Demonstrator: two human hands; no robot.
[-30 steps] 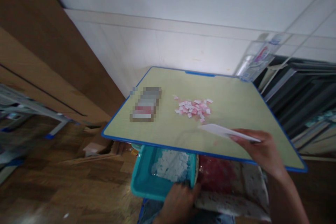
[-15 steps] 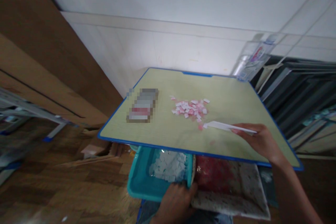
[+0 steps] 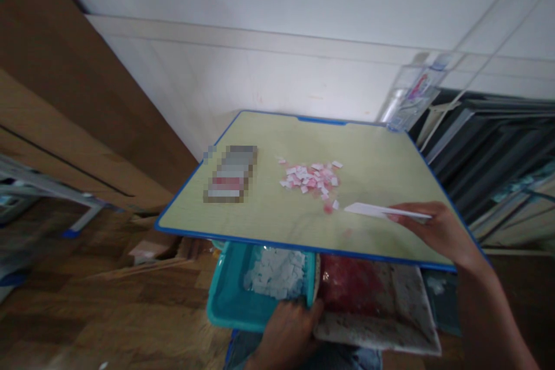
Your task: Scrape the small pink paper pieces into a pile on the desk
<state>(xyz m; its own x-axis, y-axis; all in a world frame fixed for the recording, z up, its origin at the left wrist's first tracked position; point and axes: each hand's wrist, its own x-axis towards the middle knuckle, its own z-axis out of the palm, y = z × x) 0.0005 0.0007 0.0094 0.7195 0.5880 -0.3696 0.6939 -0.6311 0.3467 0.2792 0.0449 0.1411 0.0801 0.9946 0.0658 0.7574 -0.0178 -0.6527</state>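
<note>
My right hand (image 3: 429,225) pinches a long, flat white scraper-like stick (image 3: 370,210) with a slanted tip. This tip is low over the pale yellow board (image 3: 269,219), just right of a stray white chip. Left of it lies a loose pile of small white and pink-stained square pieces (image 3: 310,176). My left hand (image 3: 288,326) is closed over the near right rim of a teal basin (image 3: 238,309), its thumb side against a stained white tray (image 3: 377,329). White squares (image 3: 277,272) sit in the basin. Red liquid (image 3: 351,283) covers part of the tray.
A pixelated, phone-shaped object (image 3: 232,173) lies on the board's left side. Clear bottles (image 3: 411,98) stand at its far right corner, near dark stacked panels (image 3: 489,133). The white wall (image 3: 260,63) borders the back; cardboard (image 3: 87,98) and a metal ladder-like frame (image 3: 82,214) are left.
My right hand has drawn the white stick slightly right, opening a gap between its tip and the stray chip. The view has shifted a little. My left hand stays on the basin rim.
</note>
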